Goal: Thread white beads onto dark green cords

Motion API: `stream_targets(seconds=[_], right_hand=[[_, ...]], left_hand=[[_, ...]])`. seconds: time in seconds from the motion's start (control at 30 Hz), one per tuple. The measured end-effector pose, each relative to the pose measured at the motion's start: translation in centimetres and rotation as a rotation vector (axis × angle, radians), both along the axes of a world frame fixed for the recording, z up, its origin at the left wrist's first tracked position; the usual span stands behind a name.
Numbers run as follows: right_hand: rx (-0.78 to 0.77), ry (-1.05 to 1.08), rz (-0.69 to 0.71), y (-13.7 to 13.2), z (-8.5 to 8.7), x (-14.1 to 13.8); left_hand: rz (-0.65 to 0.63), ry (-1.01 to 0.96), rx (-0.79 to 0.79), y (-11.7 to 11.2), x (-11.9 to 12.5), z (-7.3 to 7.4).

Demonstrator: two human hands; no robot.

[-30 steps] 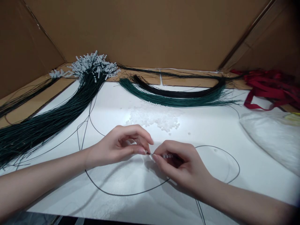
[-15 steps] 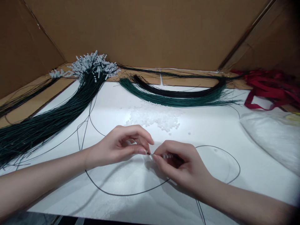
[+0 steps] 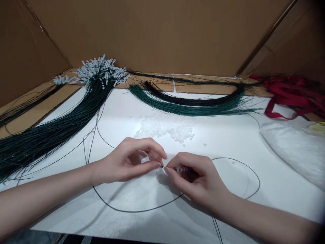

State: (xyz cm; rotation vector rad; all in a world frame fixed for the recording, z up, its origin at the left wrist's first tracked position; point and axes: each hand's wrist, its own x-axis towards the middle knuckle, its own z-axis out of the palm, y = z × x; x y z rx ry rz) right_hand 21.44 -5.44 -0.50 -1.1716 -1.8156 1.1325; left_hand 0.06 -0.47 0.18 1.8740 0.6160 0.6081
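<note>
My right hand is closed in a pinch on a thin dark wire. A short row of white beads shows between its curled fingers. From the left, my left hand pinches the wire's tip between thumb and forefinger, close to the right fingertips. A dark loop of wire curves on the white surface below both hands; my right hand hides how it joins the held piece. Just beyond the hands lies a pile of loose white beads.
A thick bundle of green wires with white-beaded tips lies at left. Bare green wires and black wires lie behind the pile. Red ribbon and a clear plastic bag are at right. Cardboard walls rise behind.
My left fingertips have shifted slightly right along the wire, closer to the right hand. The right hand stays in place.
</note>
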Motion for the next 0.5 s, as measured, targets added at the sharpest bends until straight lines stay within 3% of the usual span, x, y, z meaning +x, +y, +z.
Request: stream_targets(seconds=[0.5], right_hand=[[0.031,0.016,-0.005,-0.02,-0.09,-0.05]], left_hand=[[-0.008,0.018,0.177,-0.15,0.37,-0.42]])
